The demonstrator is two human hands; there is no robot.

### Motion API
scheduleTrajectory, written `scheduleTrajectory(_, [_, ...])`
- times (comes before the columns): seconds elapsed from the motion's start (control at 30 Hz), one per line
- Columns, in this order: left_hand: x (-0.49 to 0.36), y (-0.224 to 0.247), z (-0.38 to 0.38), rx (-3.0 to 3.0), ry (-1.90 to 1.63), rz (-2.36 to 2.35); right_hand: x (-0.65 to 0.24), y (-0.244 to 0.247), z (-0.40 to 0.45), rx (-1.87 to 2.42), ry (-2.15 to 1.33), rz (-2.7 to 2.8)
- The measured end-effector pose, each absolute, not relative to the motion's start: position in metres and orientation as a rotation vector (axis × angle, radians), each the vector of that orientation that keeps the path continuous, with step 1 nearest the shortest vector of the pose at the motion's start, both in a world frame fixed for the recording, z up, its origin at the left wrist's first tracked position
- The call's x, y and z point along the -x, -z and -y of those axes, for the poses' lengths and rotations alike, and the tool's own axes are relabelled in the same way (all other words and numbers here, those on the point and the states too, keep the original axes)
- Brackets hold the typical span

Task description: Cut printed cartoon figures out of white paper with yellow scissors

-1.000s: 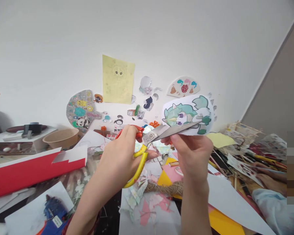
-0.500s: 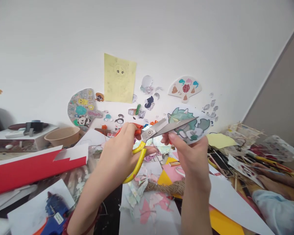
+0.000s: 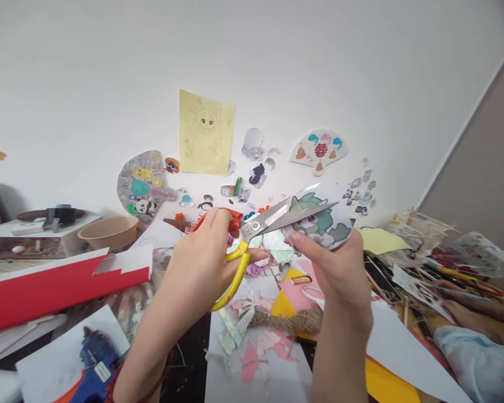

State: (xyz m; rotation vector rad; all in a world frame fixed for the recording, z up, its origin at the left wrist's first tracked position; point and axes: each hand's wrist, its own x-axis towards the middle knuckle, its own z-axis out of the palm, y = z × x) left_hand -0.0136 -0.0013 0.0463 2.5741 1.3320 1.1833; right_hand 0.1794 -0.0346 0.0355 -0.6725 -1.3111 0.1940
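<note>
In front of me my left hand (image 3: 201, 257) grips scissors (image 3: 256, 226) with one red and one yellow handle. Their blades are apart and point right, across a paper cutout (image 3: 339, 217). It bears a printed cartoon animal with a green mane and has a white margin. My right hand (image 3: 344, 266) pinches the cutout by its lower edge, thumb on the near side. One blade passes over the printed face; the other shows near the upper edge. Whether the blades touch the paper I cannot tell.
Paper scraps (image 3: 252, 358), a twine bundle (image 3: 285, 322) and red card (image 3: 67, 291) cover the table. A blue glue gun (image 3: 96, 358) lies at lower left, near a brown bowl (image 3: 109, 232). Another person's hand (image 3: 466, 305) is at right. Cutouts hang on the wall.
My right hand has shifted slightly right and turned the cutout, so its picture sits lower. More of the upper scissor blade now shows. My left hand stays nearly in place.
</note>
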Motion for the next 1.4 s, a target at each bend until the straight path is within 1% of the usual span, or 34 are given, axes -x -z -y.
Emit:
scheduleTrajectory(0.23, [0.015,-0.044,0.001,-2.715,-1.155,-1.415,-0.189,-0.036,0.037,0.705,-0.077,1.306])
scheduleTrajectory(0.4, [0.015,-0.041,0.003,-2.814,-1.233,-1.446,-0.197,-0.034,0.05,0.851,-0.215,1.307])
scheduleTrajectory(0.63, [0.017,-0.042,0.006,-2.855,-1.246,-1.459,-0.197,-0.036,0.052,0.858,-0.312,1.356])
scheduleTrajectory(0.8, [0.016,-0.041,0.007,-2.826,-1.269,-1.398,-0.193,-0.034,0.045,0.805,-0.173,1.299])
scheduleTrajectory(0.9, [0.018,-0.039,0.006,-2.842,-1.373,-1.3,-0.191,-0.033,0.04,0.722,-0.082,1.254])
scheduleTrajectory(1.1, [0.026,-0.041,0.007,-2.812,-1.61,-1.206,-0.187,-0.034,0.038,0.682,-0.065,1.18])
scheduleTrajectory(1.4, [0.027,-0.043,0.009,-2.872,-1.561,-1.228,-0.181,-0.036,0.043,0.681,-0.114,1.156])
